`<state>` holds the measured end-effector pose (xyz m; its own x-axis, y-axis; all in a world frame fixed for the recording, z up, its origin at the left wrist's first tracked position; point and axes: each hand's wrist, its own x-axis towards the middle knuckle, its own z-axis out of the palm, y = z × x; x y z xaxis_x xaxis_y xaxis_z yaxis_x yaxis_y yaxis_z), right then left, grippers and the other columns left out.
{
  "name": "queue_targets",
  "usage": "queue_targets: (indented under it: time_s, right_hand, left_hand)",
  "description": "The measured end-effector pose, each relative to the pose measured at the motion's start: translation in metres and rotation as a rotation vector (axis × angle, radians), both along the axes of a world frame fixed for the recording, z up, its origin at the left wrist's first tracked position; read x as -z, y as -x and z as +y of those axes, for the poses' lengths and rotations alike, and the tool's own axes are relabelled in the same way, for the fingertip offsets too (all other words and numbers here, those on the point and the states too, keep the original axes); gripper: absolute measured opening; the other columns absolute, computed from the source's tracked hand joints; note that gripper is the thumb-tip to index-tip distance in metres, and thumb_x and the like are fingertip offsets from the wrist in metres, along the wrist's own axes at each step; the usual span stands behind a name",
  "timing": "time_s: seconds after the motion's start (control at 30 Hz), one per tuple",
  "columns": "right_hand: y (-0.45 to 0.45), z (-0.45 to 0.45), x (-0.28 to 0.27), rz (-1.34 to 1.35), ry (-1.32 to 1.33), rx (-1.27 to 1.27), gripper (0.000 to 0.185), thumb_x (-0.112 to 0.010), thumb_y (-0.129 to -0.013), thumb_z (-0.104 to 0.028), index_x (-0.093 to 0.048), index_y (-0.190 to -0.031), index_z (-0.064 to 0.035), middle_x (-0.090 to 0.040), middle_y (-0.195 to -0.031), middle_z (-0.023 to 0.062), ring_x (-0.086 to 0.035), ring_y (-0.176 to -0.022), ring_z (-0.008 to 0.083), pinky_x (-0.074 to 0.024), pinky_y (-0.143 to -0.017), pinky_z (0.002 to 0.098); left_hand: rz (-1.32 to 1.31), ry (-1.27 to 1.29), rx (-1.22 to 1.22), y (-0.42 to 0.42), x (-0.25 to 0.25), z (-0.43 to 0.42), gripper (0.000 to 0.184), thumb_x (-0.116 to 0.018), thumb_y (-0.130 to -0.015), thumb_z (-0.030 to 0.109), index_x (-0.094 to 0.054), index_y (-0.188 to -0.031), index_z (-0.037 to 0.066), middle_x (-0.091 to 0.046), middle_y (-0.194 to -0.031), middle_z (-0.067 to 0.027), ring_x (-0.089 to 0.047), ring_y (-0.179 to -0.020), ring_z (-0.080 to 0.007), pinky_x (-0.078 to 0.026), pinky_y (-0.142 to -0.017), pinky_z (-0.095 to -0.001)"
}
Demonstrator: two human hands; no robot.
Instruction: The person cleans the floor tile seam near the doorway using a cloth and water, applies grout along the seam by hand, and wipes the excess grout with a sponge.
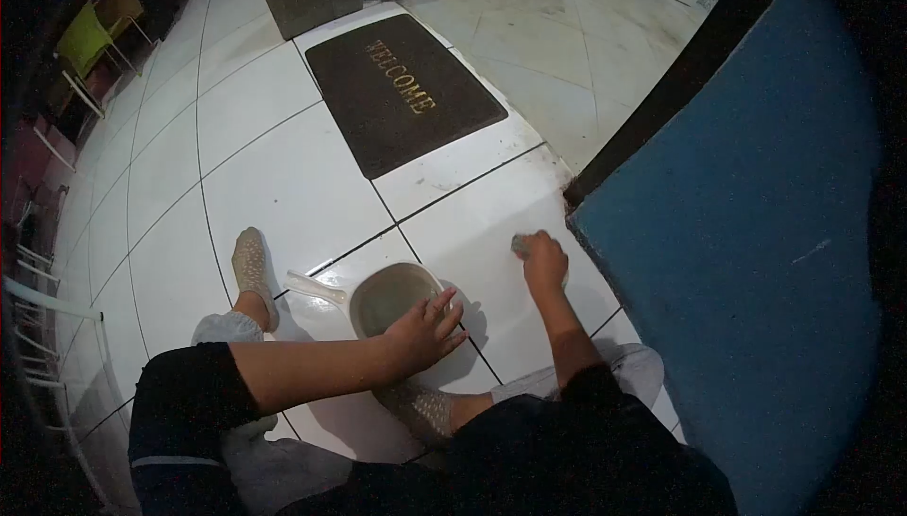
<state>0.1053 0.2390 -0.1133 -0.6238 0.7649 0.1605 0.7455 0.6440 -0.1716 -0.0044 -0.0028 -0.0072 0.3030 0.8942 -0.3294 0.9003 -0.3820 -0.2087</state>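
A white water dipper [441, 282] with a handle pointing left stands on the tiled floor in front of me, cloudy liquid inside. My left hand [423, 335] is over its right side, fingers spread and holding nothing; whether it touches the rim I cannot tell. Farther right, my right hand [544, 263] is down at the white tiles, closed around a small grey-green pad [519, 245]. Most of that pad is hidden by the fingers, so its exact kind is unclear.
A dark brown doormat [402, 91] reading WELCOME lies ahead by the doorway. On the right stands a blue wall or door panel [756, 261]. My socked foot [250, 266] is left of the dipper. White chair legs [52, 303] and a yellow-green chair [83, 41] line the far left.
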Motion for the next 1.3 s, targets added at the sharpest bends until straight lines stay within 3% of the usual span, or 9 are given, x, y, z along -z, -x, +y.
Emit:
queue_targets:
  time_s: [0.13,0.23,0.4,0.57,0.73,0.87,1.0,1.2,1.3]
  right_hand:
    - [0.014,0.020,0.001,0.036,0.058,0.029,0.013,-0.066,-0.071,-0.018,-0.063,-0.083,-0.0179,-0.057,-0.085,0.0049,-0.059,-0.082,0.0262,-0.0480,-0.065,0.0440]
    - [-0.011,-0.007,0.017,-0.009,0.085,0.064,0.013,-0.066,-0.070,-0.016,-0.062,-0.080,-0.0103,-0.060,-0.088,0.0067,-0.059,-0.081,0.0282,-0.0480,-0.066,0.0440]
    - [-0.056,-0.075,-0.014,0.061,0.026,-0.167,0.011,-0.061,-0.069,-0.009,-0.062,-0.080,-0.0090,-0.057,-0.082,0.0063,-0.057,-0.073,0.0282,-0.0471,-0.062,0.0421]
    - [-0.014,-0.021,-0.002,-0.043,-0.121,-0.058,0.007,-0.056,-0.075,-0.012,-0.062,-0.079,-0.0106,-0.058,-0.079,0.0066,-0.059,-0.071,0.0273,-0.0478,-0.060,0.0424]
    - [0.020,0.026,0.002,0.055,0.044,0.102,0.010,-0.057,-0.082,-0.020,-0.059,-0.081,-0.0096,-0.061,-0.073,0.0082,-0.061,-0.072,0.0254,-0.0477,-0.064,0.0435]
    - [-0.014,-0.017,0.004,-0.031,0.043,0.003,0.011,-0.062,-0.073,-0.014,-0.061,-0.082,-0.0084,-0.059,-0.085,0.0066,-0.059,-0.080,0.0287,-0.0460,-0.066,0.0471]
    - [-0.043,-0.072,-0.016,-0.066,0.055,-0.089,0.018,-0.062,-0.068,-0.007,-0.060,-0.086,-0.0085,-0.055,-0.089,0.0067,-0.057,-0.083,0.0272,-0.0459,-0.067,0.0419]
    - [0.005,-0.004,0.004,-0.097,0.001,0.056,0.013,-0.062,-0.071,-0.009,-0.062,-0.084,-0.0110,-0.056,-0.087,0.0041,-0.058,-0.084,0.0261,-0.0454,-0.067,0.0436]
    - [0.019,0.012,-0.007,0.047,0.040,0.020,0.012,-0.063,-0.072,-0.012,-0.062,-0.084,-0.0140,-0.056,-0.088,0.0045,-0.058,-0.083,0.0269,-0.0455,-0.067,0.0438]
  left_hand:
    - [-0.011,0.017,0.007,0.001,0.001,0.000,0.050,-0.045,-0.084,0.030,-0.035,-0.133,0.024,-0.028,-0.138,-0.0165,-0.021,-0.128,-0.0425,-0.034,-0.094,-0.0500]
    - [-0.067,0.026,-0.014,0.004,0.001,0.000,0.051,-0.046,-0.085,0.028,-0.034,-0.134,0.023,-0.027,-0.139,-0.0166,-0.018,-0.129,-0.0421,-0.032,-0.097,-0.0510]
    - [-0.100,0.135,0.018,0.009,-0.019,0.005,0.053,-0.046,-0.085,0.026,-0.031,-0.136,0.023,-0.026,-0.140,-0.0164,-0.016,-0.131,-0.0409,-0.028,-0.099,-0.0530]
    - [-0.104,0.126,-0.012,0.007,-0.017,0.004,0.056,-0.048,-0.085,0.025,-0.028,-0.137,0.023,-0.023,-0.141,-0.0150,-0.015,-0.131,-0.0397,-0.025,-0.099,-0.0561]
    - [-0.076,0.151,-0.025,0.005,-0.012,0.004,0.055,-0.047,-0.085,0.026,-0.028,-0.137,0.023,-0.024,-0.140,-0.0150,-0.015,-0.131,-0.0391,-0.024,-0.099,-0.0559]
    - [-0.010,0.171,-0.003,0.004,-0.012,0.005,0.061,-0.046,-0.085,0.033,-0.021,-0.139,0.024,-0.021,-0.142,-0.0151,-0.015,-0.131,-0.0397,-0.024,-0.100,-0.0551]
    - [-0.094,0.159,-0.017,0.006,-0.012,0.004,0.055,-0.046,-0.086,0.027,-0.028,-0.137,0.023,-0.024,-0.141,-0.0151,-0.014,-0.132,-0.0398,-0.024,-0.099,-0.0551]
    - [-0.001,0.146,-0.014,0.003,-0.010,0.005,0.059,-0.045,-0.085,0.032,-0.021,-0.139,0.024,-0.019,-0.142,-0.0165,-0.013,-0.131,-0.0406,-0.027,-0.100,-0.0519]
    - [-0.077,0.086,-0.041,0.003,-0.005,0.000,0.053,-0.045,-0.086,0.026,-0.030,-0.136,0.023,-0.026,-0.140,-0.0162,-0.015,-0.131,-0.0400,-0.028,-0.098,-0.0524]
